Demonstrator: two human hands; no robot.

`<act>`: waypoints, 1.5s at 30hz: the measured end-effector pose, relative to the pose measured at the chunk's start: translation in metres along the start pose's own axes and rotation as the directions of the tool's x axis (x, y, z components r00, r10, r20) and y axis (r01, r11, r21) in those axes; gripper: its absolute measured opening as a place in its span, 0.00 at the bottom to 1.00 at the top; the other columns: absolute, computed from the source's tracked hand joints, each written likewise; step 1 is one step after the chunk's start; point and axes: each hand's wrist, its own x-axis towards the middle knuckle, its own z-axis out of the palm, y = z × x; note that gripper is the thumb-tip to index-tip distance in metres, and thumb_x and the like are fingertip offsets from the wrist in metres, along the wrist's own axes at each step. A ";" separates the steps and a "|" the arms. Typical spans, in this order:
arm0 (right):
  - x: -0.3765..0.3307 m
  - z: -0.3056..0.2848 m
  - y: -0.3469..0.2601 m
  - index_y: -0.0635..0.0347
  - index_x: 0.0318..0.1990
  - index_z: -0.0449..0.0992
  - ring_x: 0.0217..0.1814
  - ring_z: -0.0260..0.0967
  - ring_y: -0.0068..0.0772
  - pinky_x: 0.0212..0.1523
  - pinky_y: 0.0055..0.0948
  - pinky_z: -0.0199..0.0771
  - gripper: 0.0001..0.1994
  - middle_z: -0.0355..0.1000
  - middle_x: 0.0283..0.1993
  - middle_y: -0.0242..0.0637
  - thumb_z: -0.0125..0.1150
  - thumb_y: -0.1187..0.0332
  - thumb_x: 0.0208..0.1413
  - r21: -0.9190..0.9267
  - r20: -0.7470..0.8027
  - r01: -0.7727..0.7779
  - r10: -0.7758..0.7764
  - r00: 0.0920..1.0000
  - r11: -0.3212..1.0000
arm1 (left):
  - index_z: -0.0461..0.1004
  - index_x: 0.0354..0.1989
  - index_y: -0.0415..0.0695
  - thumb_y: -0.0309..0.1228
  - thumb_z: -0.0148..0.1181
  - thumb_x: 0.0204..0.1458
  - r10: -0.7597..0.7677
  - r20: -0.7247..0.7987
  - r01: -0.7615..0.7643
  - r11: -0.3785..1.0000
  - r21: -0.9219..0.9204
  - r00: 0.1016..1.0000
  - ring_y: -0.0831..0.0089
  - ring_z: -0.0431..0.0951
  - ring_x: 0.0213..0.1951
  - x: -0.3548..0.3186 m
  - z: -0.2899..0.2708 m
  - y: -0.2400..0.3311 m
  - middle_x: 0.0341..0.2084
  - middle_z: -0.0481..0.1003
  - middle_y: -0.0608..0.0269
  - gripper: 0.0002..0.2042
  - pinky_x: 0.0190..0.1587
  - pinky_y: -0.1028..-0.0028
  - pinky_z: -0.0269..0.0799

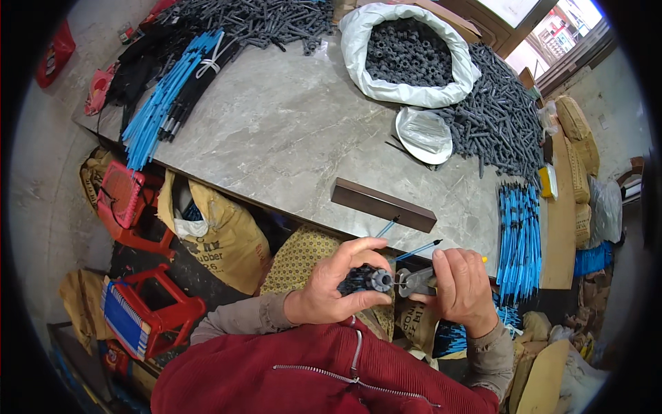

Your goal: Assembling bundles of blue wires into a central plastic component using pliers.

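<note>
Near the table's front edge, my left hand (348, 276) is closed round a dark grey plastic piece (380, 279) with a notched round end and black strands behind it. My right hand (460, 286) grips a grey metal tool that looks like pliers (417, 283), its jaws close to the notched end. A thin line runs between jaws and piece. Two thin blue rods with black tips, an upper blue rod (389, 226) and a lower blue rod (417, 250), stick out beyond my hands; where they end is hidden.
Just beyond my hands lies a dark brown bar (383, 205). A white sack (355, 62) of grey plastic parts, a loose heap (493, 110) and a white dish (424, 148) stand farther back. Blue rods (518, 241) lie right, another blue bundle (165, 96) left. Red stools (162, 303) stand on the floor.
</note>
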 end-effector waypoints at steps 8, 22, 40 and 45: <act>-0.036 0.024 0.014 0.70 0.56 0.68 0.38 0.71 0.48 0.35 0.42 0.74 0.23 0.69 0.44 0.49 0.63 0.64 0.58 0.102 -0.121 -0.016 0.028 0.992 0.995 | 0.65 0.60 0.33 0.24 0.59 0.60 -0.208 0.391 0.367 0.842 -0.395 0.897 0.67 0.77 0.50 0.020 -0.016 -0.004 0.49 0.77 0.50 0.21 0.56 0.70 0.69; -0.036 0.024 0.010 0.66 0.55 0.67 0.35 0.71 0.47 0.32 0.42 0.72 0.25 0.70 0.43 0.47 0.68 0.61 0.56 0.178 -0.139 0.004 0.021 0.990 0.984 | 0.77 0.43 0.37 0.26 0.65 0.57 0.040 0.587 0.405 0.687 -0.604 0.808 0.66 0.74 0.48 0.045 -0.004 -0.040 0.42 0.75 0.56 0.09 0.56 0.67 0.67; 0.006 -0.002 -0.002 0.72 0.54 0.69 0.39 0.70 0.43 0.37 0.38 0.72 0.26 0.69 0.41 0.45 0.67 0.66 0.48 -0.032 0.047 -0.098 0.099 0.994 0.995 | 0.66 0.53 0.33 0.15 0.62 0.52 0.111 -0.128 -0.093 0.986 0.139 0.986 0.65 0.76 0.49 0.004 0.018 -0.015 0.45 0.74 0.48 0.19 0.56 0.68 0.69; 0.011 -0.012 -0.004 0.72 0.48 0.72 0.36 0.68 0.36 0.34 0.34 0.70 0.20 0.68 0.37 0.40 0.66 0.64 0.55 -0.071 0.113 -0.083 0.091 0.989 0.994 | 0.66 0.53 0.35 0.19 0.65 0.51 0.244 -0.171 -0.187 0.938 0.293 0.955 0.64 0.78 0.39 0.004 0.022 -0.028 0.40 0.75 0.48 0.21 0.42 0.70 0.74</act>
